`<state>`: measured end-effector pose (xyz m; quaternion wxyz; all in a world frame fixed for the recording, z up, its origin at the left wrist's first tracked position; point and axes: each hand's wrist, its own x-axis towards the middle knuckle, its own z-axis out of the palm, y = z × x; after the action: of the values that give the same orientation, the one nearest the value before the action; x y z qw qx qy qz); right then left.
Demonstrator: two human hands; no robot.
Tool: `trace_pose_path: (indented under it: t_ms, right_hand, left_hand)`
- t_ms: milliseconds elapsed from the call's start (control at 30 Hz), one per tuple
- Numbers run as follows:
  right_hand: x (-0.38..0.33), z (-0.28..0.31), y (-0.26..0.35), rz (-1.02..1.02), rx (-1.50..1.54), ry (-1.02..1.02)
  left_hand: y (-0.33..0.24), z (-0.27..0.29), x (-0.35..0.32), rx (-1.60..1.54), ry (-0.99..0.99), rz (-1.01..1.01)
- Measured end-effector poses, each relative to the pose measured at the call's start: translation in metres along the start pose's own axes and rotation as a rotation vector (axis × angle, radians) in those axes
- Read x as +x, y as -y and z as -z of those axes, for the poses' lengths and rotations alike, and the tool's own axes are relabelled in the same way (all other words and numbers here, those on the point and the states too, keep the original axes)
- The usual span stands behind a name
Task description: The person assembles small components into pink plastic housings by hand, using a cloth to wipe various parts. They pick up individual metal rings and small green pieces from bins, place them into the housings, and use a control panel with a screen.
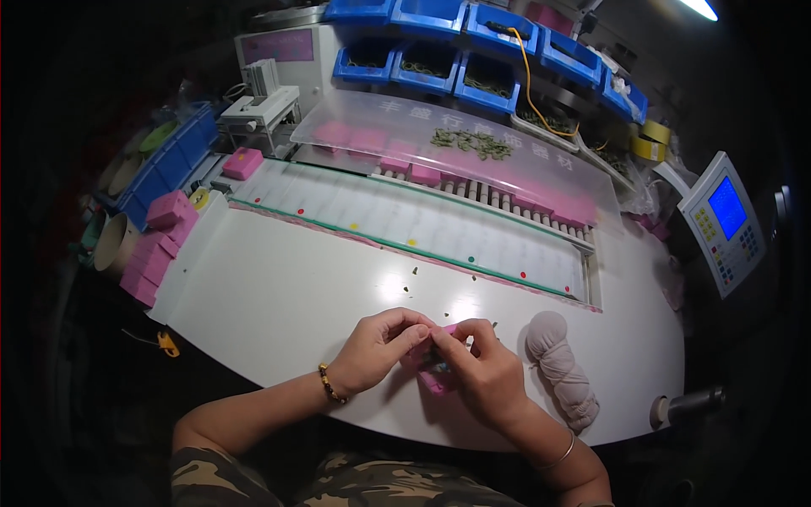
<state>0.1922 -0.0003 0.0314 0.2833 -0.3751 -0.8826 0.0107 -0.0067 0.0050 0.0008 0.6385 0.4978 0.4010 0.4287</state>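
My left hand point(378, 346) and my right hand point(490, 370) meet at the fingertips near the front of the white table point(287, 296). Thumb and forefinger of each are pinched together, and whatever they hold is too small to make out. Beneath them lies a pink block point(437, 383), partly covered by my right hand, with small dark pieces on it. A few tiny green pieces point(415, 270) are scattered on the table just beyond my hands. Right of my right hand rests a long bundle wrapped in pale cloth point(562, 372).
A glass-edged conveyor channel point(380, 221) crosses behind, under a clear cover point(363, 118) bearing a heap of green pieces point(473, 144). Blue bins point(488, 82) rise at the back. Pink blocks point(152, 258) stack at left; a control panel point(724, 221) stands right.
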Motion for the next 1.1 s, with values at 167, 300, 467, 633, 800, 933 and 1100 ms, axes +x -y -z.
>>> trace_pose_path:
  t_ms: [167,300,467,633,800,933,1100]
  right_hand:
    - [0.001,0.002,0.002,0.008,-0.015,0.007]
    - [0.003,0.003,0.003,-0.004,-0.008,0.011]
    - [0.002,0.004,0.005,-0.003,0.022,-0.001]
    - [0.0,0.002,0.002,0.017,0.089,-0.026]
    - [-0.007,-0.002,-0.002,0.061,0.113,-0.056]
    - [-0.012,0.001,-0.001,0.073,0.122,-0.042]
    - [-0.015,-0.008,-0.01,0.068,0.299,-0.25]
  left_hand:
    - [0.0,0.001,0.001,0.0,0.012,0.012]
    - [-0.001,0.001,0.001,-0.007,0.006,0.035]
    - [0.001,-0.001,0.003,0.029,-0.028,0.021]
    - [0.0,-0.003,0.004,0.034,-0.051,0.02]
    - [-0.005,-0.004,0.005,0.072,-0.06,-0.022]
    - [0.0,-0.002,0.007,0.052,-0.118,0.008]
    - [0.006,-0.013,0.008,0.108,-0.218,-0.123]
